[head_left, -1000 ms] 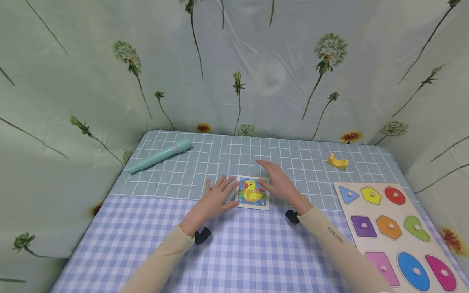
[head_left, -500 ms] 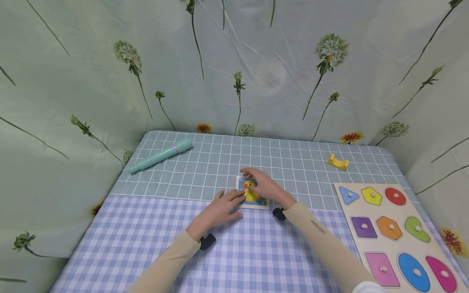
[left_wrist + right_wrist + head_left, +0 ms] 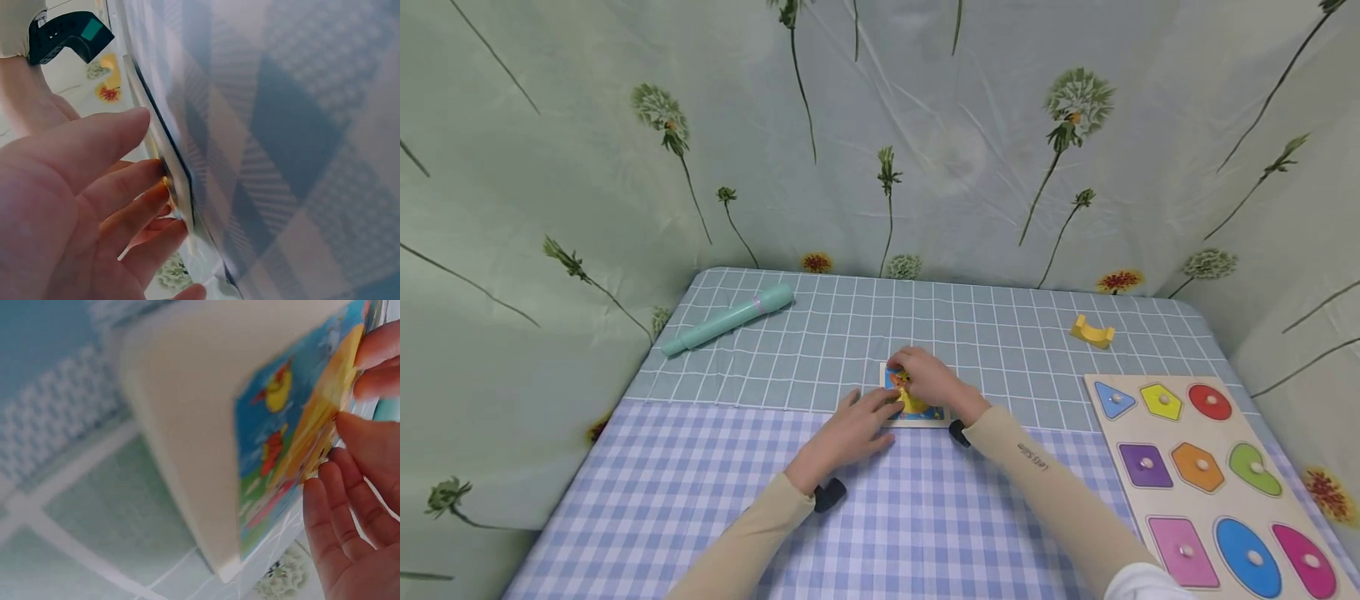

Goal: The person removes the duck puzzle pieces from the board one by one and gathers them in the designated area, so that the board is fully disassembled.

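Note:
A small square jigsaw puzzle with a yellow duck on blue lies flat at mid-table, in a pale wooden frame. My left hand comes from the near left, its fingers stretched out and fingertips resting on the puzzle's left part. In the left wrist view, the left thumb stands apart from the board's edge. Over the upper right of the puzzle, my right hand has its fingers curled. The right wrist view shows its thumb and fingertips close together, pinching at the picture's surface; the exact piece between them is hidden.
A shape board with coloured knobbed pieces lies at the right. Behind it sits a yellow curved block. A teal tapered tube lies at the back left. Flower-printed cloth rises behind the table.
My right hand has moved left and down onto the puzzle, its fingers going from spread to curled. My left hand has shifted slightly right and nearer, its fingertips now on the puzzle.

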The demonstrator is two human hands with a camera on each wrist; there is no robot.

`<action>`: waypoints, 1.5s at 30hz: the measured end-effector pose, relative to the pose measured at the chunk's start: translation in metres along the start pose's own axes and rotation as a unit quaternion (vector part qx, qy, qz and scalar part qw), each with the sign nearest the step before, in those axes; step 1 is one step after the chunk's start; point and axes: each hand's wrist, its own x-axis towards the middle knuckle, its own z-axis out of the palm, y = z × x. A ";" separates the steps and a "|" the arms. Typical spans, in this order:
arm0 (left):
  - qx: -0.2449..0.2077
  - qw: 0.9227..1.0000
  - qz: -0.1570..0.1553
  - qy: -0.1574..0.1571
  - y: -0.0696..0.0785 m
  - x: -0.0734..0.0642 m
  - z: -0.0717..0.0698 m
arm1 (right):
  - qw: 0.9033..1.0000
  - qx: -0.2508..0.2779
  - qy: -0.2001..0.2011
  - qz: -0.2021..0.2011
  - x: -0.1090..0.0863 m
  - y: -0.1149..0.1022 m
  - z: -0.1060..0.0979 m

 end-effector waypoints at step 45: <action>-0.030 0.998 -0.034 -0.033 0.005 0.002 -0.001 | 0.900 0.358 0.078 0.235 -0.030 0.054 -0.039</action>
